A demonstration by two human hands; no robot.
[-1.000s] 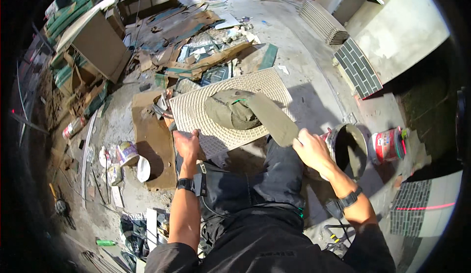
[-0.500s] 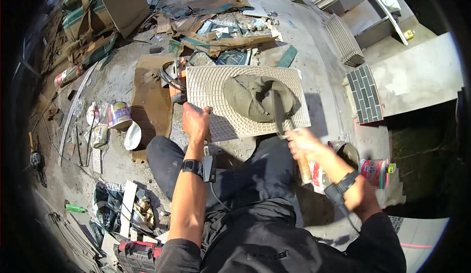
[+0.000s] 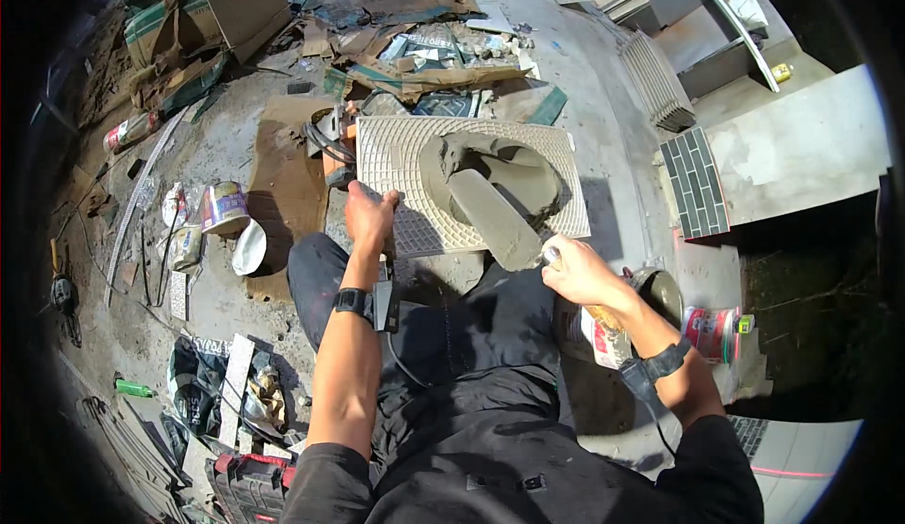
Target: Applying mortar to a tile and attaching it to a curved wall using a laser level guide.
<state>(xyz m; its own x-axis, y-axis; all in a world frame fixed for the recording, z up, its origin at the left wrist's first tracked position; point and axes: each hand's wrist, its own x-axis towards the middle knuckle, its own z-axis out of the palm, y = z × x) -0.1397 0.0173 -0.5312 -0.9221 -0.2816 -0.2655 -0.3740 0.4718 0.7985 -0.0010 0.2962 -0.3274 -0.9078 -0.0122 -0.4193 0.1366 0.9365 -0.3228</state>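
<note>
My left hand (image 3: 370, 215) grips the near left edge of a tile (image 3: 391, 161) whose pale, ridged back faces up. On the tile's right part lies a thick mound of wet grey mortar (image 3: 542, 180), with a hollow scooped in its middle. My right hand (image 3: 583, 271) is closed round the handle of a trowel (image 3: 495, 222), just off the tile's near right edge. The trowel's broad, mortar-smeared blade lies flat side up, its tip at the mound's near left side. My fingers hide most of the handle.
An orange power tool (image 3: 337, 166) stands beside the tile's left edge. By my right forearm are a bucket (image 3: 660, 293) and a red-and-white tub (image 3: 709, 334). Torn cardboard (image 3: 443, 81) litters the floor beyond. Stacked tiles (image 3: 658, 81) stand at far right; a purple-and-white tub (image 3: 224, 208) lies left.
The trowel blade has turned from edge-on inside the mortar to flat side up, swinging left and toward me. The mound's hollow has changed shape. My left hand stays on the tile.
</note>
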